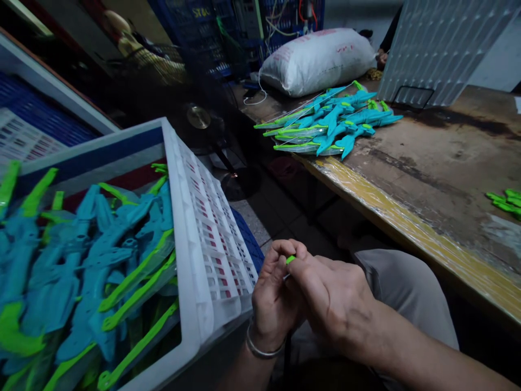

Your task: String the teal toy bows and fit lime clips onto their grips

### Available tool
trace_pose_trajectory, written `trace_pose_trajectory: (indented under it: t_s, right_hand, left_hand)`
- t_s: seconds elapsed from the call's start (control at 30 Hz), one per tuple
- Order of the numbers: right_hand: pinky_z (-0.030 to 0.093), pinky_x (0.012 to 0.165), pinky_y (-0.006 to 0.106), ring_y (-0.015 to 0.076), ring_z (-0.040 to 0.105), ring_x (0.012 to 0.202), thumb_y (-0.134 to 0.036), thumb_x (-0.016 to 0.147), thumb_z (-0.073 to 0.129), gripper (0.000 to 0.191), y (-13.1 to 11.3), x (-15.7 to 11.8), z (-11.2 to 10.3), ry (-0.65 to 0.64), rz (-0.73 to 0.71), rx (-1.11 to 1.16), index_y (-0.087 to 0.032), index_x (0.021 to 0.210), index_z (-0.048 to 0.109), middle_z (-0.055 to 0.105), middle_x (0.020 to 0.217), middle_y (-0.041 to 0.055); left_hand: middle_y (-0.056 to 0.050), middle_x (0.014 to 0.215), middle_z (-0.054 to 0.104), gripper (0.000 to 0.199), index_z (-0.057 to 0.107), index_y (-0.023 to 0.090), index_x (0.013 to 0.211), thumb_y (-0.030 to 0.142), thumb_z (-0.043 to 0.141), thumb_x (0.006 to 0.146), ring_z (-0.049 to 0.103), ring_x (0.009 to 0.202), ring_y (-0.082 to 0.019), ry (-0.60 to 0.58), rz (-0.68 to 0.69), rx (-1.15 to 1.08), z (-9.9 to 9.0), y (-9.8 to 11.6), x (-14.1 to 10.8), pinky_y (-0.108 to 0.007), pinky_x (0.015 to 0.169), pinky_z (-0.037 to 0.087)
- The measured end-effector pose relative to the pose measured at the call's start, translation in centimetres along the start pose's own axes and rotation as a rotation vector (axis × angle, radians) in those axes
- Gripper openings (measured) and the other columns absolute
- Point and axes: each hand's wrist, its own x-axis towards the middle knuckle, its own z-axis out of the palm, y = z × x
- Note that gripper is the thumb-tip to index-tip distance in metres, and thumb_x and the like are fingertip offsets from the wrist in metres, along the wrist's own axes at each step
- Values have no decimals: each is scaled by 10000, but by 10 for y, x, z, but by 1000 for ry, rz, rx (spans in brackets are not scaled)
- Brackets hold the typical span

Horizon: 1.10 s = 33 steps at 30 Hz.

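My left hand (272, 296), with a metal bangle (264, 350) at its wrist, is closed and pressed against my right hand (336, 296) above my lap. Between the fingertips of both hands shows a small bright green plastic piece (290, 259); most of it is hidden by the fingers. To the left stands a white plastic crate (207, 255), full of blue and green plastic toy-like parts (101, 260). A pile of similar blue and green parts (334, 119) lies on the wooden table (431, 168) ahead, near its edge.
A stuffed white sack (317, 60) lies behind the pile. A translucent ribbed panel (443, 49) stands upright on the table, with another person's hand (381, 58) beside it. Small green parts (507, 202) lie at the right. A dark fan-like stand (199, 117) is beyond the crate.
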Motion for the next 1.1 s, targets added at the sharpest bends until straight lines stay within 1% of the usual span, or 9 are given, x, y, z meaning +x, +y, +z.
trace_pose_trajectory:
  t_s: [0.2, 0.3, 0.37, 0.43, 0.5, 0.6, 0.77, 0.97, 1.1]
  right_hand:
    - [434, 511, 330, 194, 503, 609, -49, 1013, 325, 308, 7, 2, 1, -5, -37, -350, -117, 923, 612, 566, 730, 59]
    - [425, 529, 342, 217, 499, 652, -34, 989, 318, 302, 16, 3, 5, -17, -23, -431, -120, 914, 597, 545, 752, 71]
    - [432, 557, 336, 221, 501, 681, -30, 987, 314, 285, 23, 7, 4, 17, -62, -449, -123, 907, 572, 543, 766, 76]
    - [419, 564, 319, 206, 483, 664, -31, 991, 320, 262, 31, 15, -3, 116, -103, -427, -147, 889, 532, 519, 735, 56]
    - [396, 561, 295, 185, 474, 647, -44, 1000, 343, 224, 38, 26, -14, 261, -75, -385, -175, 899, 494, 498, 717, 28]
    - [398, 580, 268, 160, 518, 657, -71, 1005, 395, 147, 47, 37, -29, 401, 103, -328, -192, 972, 472, 534, 761, 15]
    - [453, 590, 239, 136, 591, 639, -148, 1032, 408, 70, 55, 11, -24, 242, 316, -57, -196, 1018, 458, 598, 798, 7]
    - [469, 629, 243, 133, 579, 691, -171, 1069, 406, 118, 41, -31, -20, 55, 396, 247, -192, 1014, 508, 602, 865, 26]
    - [490, 649, 245, 136, 587, 723, -230, 1048, 509, 148, 34, -35, -18, 161, 512, 538, -189, 927, 584, 595, 841, 21]
  left_hand:
    - [1, 805, 650, 239, 741, 226, 936, 436, 799, 838, 551, 693, -106, 86, 23, 318, -3, 1, 2, -185, 655, 477]
    - [-10, 879, 670, 281, 722, 230, 1017, 486, 720, 902, 600, 801, -137, 80, 111, 522, -9, -4, 5, -215, 743, 504]
    - [-23, 979, 685, 289, 697, 238, 1088, 486, 666, 943, 626, 875, -154, 65, 136, 610, -13, -9, 6, -237, 794, 519]
    - [-32, 987, 691, 306, 680, 228, 1102, 494, 643, 955, 635, 832, -151, 34, 114, 657, -14, -14, 8, -242, 750, 530]
    - [-20, 861, 685, 325, 668, 215, 1082, 511, 639, 951, 623, 689, -136, 4, 23, 637, -12, -19, 8, -230, 613, 517]
    - [21, 695, 637, 328, 642, 217, 1064, 523, 637, 948, 580, 515, -114, -34, -133, 467, -8, -24, 7, -209, 466, 467]
    - [42, 670, 614, 266, 647, 215, 962, 458, 729, 896, 539, 441, -85, -93, -95, 337, -2, -28, 10, -180, 397, 446]
    - [43, 667, 559, 246, 662, 182, 846, 412, 726, 905, 504, 481, -70, 14, -81, 447, -5, -31, 15, -166, 410, 456]
    - [28, 766, 577, 220, 679, 183, 865, 394, 709, 918, 525, 511, -74, -25, -37, 507, -5, -34, 14, -175, 401, 472]
